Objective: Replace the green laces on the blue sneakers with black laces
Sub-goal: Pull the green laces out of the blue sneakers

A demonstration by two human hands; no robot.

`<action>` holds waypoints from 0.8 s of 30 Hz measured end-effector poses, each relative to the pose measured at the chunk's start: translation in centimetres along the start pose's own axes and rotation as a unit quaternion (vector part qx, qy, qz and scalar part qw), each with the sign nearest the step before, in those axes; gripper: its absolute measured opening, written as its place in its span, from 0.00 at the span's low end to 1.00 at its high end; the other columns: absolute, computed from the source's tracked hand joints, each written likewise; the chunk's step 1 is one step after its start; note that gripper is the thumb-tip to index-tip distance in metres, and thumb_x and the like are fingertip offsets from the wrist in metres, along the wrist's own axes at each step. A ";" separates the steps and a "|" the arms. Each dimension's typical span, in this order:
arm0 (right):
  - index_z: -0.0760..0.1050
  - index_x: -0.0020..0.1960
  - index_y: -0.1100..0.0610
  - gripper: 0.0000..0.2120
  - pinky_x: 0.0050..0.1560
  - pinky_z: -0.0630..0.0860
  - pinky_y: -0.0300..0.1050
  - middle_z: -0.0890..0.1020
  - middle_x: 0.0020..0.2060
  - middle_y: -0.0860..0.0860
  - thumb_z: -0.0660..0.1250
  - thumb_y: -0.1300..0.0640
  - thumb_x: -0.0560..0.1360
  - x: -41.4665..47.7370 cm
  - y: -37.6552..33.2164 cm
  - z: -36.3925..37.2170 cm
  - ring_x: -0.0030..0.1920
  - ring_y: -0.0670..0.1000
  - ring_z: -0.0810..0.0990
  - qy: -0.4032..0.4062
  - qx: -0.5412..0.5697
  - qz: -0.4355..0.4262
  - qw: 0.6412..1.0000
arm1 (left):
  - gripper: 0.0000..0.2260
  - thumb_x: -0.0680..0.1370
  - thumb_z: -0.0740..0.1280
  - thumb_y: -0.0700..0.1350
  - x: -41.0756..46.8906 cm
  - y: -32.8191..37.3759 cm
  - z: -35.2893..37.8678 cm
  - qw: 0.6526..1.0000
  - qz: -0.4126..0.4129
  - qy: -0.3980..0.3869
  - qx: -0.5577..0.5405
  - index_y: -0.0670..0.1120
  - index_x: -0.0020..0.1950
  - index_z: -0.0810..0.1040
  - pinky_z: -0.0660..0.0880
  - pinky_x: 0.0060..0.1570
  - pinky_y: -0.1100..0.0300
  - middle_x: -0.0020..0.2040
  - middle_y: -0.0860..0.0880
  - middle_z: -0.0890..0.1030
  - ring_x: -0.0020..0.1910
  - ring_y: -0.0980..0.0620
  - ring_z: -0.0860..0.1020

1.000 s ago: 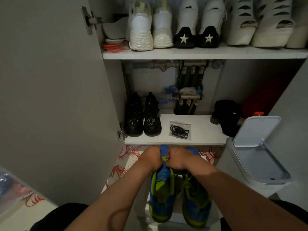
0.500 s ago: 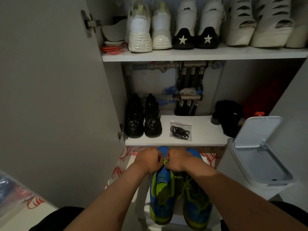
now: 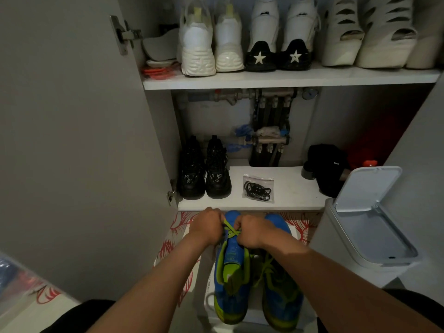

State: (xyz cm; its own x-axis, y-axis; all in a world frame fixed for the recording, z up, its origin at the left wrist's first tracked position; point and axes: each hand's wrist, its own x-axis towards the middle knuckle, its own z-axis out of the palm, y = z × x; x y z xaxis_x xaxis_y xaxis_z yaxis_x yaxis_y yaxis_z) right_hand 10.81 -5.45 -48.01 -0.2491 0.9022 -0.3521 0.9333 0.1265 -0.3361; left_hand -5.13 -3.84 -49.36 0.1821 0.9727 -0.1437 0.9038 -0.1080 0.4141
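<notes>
Left hand (image 3: 207, 225) and right hand (image 3: 254, 230) pinch the green lace (image 3: 230, 230) between them, at the twelve-o'clock end of the sneaker (image 3: 230, 284), which lies twelve-to-six.

Dim open cupboard (image 3: 336, 121), white shelves (image 3: 288, 183), grey door (image 3: 72, 140), red-patterned floor (image 3: 177, 227), lidded bin (image 3: 365, 227)

I cannot see where the lace (image 3: 229, 229) enters the sneaker (image 3: 230, 282) under the fingers (image 3: 237, 223) of my left hand (image 3: 207, 225) and right hand (image 3: 253, 231).

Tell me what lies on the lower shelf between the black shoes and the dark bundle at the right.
Head view: a clear bag of black laces lies there on the white shelf, touching neither.
</notes>
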 end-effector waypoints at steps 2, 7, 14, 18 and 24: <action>0.76 0.62 0.50 0.17 0.54 0.74 0.43 0.79 0.60 0.51 0.67 0.58 0.74 0.1 -0.1 0.2 0.59 0.54 0.78 0.009 0.002 -0.002 1.000 | 0.07 0.75 0.64 0.33 -0.2 0.4 0.0 0.979 -0.059 -0.042 -0.192 0.44 0.41 0.76 0.69 0.38 0.60 0.40 0.44 0.78 0.39 0.49 0.76; 0.81 0.54 0.53 0.09 0.57 0.79 0.50 0.82 0.54 0.53 0.67 0.58 0.75 0.3 -0.3 0.6 0.55 0.55 0.80 0.044 -0.005 0.008 0.999 | 0.11 0.76 0.59 0.33 0.0 0.3 0.1 0.950 -0.095 -0.066 -0.290 0.44 0.40 0.76 0.70 0.41 0.58 0.36 0.45 0.76 0.38 0.48 0.74; 0.82 0.45 0.51 0.05 0.49 0.77 0.44 0.84 0.47 0.51 0.68 0.57 0.76 0.7 0.0 0.8 0.50 0.54 0.82 0.088 0.054 0.019 0.994 | 0.18 0.68 0.75 0.40 -0.3 0.1 0.1 0.972 -0.051 -0.119 -0.198 0.50 0.53 0.73 0.76 0.40 0.58 0.45 0.50 0.79 0.41 0.53 0.78; 0.81 0.43 0.55 0.05 0.48 0.77 0.44 0.84 0.44 0.49 0.69 0.56 0.77 1.2 -0.9 -0.1 0.46 0.50 0.81 0.166 0.189 -0.025 0.967 | 0.17 0.70 0.74 0.43 -0.5 -0.3 0.0 0.980 -0.008 -0.108 -0.164 0.54 0.54 0.73 0.71 0.36 0.64 0.42 0.57 0.77 0.41 0.60 0.76; 0.83 0.45 0.60 0.07 0.49 0.79 0.49 0.85 0.42 0.55 0.70 0.57 0.77 1.6 -0.8 -0.7 0.46 0.54 0.83 0.155 0.244 -0.036 0.957 | 0.03 0.76 0.68 0.45 -0.2 0.1 -0.7 0.981 0.008 -0.001 -0.193 0.53 0.43 0.78 0.70 0.37 0.61 0.39 0.54 0.80 0.41 0.54 0.77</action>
State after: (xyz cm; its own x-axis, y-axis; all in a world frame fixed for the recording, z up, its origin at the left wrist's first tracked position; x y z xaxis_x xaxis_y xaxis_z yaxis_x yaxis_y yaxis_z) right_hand 9.88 -3.79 -47.69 -0.1496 0.9868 -0.0617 0.6663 0.0545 -0.7437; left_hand -5.33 -3.87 -48.67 0.1963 0.9710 -0.1365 0.6875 -0.0370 0.7253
